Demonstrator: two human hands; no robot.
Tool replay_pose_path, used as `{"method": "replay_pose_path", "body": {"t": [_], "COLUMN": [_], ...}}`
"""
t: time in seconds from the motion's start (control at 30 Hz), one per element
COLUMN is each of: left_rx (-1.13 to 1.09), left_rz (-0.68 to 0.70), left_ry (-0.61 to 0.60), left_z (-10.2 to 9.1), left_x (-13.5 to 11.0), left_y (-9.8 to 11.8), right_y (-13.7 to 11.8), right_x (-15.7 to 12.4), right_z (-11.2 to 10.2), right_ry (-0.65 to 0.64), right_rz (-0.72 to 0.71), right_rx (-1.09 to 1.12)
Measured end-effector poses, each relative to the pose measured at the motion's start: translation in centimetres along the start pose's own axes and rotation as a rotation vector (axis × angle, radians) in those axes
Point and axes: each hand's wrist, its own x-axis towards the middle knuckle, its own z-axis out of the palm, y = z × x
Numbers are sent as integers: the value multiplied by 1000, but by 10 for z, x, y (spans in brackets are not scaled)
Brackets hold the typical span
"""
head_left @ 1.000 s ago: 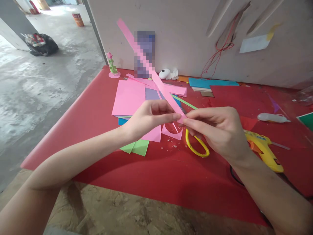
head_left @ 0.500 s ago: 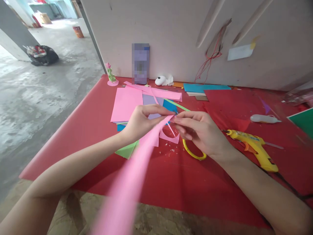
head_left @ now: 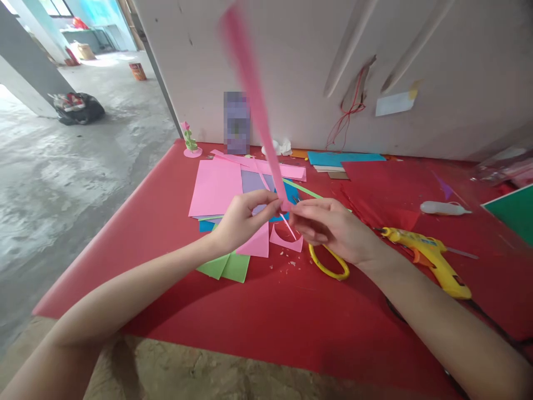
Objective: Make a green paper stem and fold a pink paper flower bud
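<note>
A long pink paper strip (head_left: 259, 105) rises from between my hands toward the top of the view, its far end blurred. My left hand (head_left: 245, 216) pinches the strip's lower end between thumb and fingertips. From the other side, my right hand (head_left: 328, 225) pinches the same end, close to a fold. Beneath the hands lie sheets of pink paper (head_left: 214, 189), green paper (head_left: 235, 268) and a pink offcut with a round cut-out (head_left: 287, 242). Yellow-handled scissors (head_left: 331, 273) lie under my right hand, their blades partly hidden.
On the red table (head_left: 266, 316), a yellow glue gun (head_left: 433, 255) and a white bottle-like item (head_left: 444, 208) lie at the right. A paper flower (head_left: 189, 139) stands at the back left corner. A blurred-out phone-like rectangle (head_left: 236, 123) leans on the wall. Blue sheets (head_left: 345, 158) lie behind.
The strip's long free end has swung from hanging toward me to pointing up and away. Both hands remain on its other end. The view has tilted up slightly.
</note>
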Motion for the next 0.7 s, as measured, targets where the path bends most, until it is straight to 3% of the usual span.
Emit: {"method": "replay_pose_path", "body": {"t": [0.17,0.33,0.7], "left_rx": [-42,-82,-387], "left_rz": [-44,-70,-256], "left_ry": [-16,-13,12], "left_z": [2,1,1], "left_x": [-3,-4,-4], "left_y": [11,16,18], "right_y": [-9,-12,-8], "right_x": [-9,-15,-15], "right_z": [7,12,17], "right_ry": [142,200,283], "right_rz": [-180,-303,-453], "right_rx": [-273,-460,-581]}}
